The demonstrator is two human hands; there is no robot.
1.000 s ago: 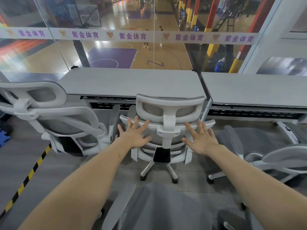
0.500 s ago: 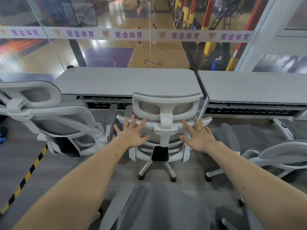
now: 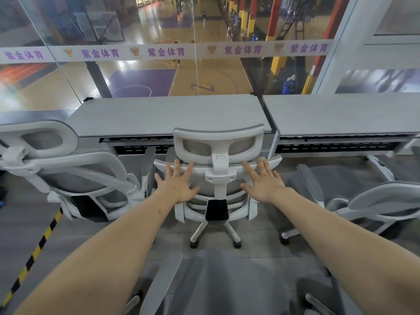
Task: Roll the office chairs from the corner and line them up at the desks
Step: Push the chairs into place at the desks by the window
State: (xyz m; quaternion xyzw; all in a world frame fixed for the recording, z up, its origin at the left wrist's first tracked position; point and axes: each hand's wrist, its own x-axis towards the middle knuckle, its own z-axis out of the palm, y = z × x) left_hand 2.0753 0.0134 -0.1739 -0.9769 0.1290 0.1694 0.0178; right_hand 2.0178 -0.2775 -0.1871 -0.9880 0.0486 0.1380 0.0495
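A white office chair with grey mesh (image 3: pixel 218 142) stands with its back to me at the left grey desk (image 3: pixel 168 114). My left hand (image 3: pixel 176 184) lies flat with spread fingers on the left side of its backrest. My right hand (image 3: pixel 261 181) lies flat on the right side of the backrest. A second white chair (image 3: pixel 68 164) stands to the left at the same desk, turned slightly. A third chair (image 3: pixel 372 201) lies tilted to the right, near the right desk (image 3: pixel 341 114). The grey seat of another chair (image 3: pixel 227 283) is just below me.
A glass wall with a purple-lettered white band (image 3: pixel 159 52) rises behind the desks, overlooking a basketball court. Yellow-black tape (image 3: pixel 36 248) marks the floor at the left. A white pillar (image 3: pixel 336 42) stands at the right rear.
The middle chair and both flat hands have moved slightly forward toward the desk; the headrest now reaches the desk edge.
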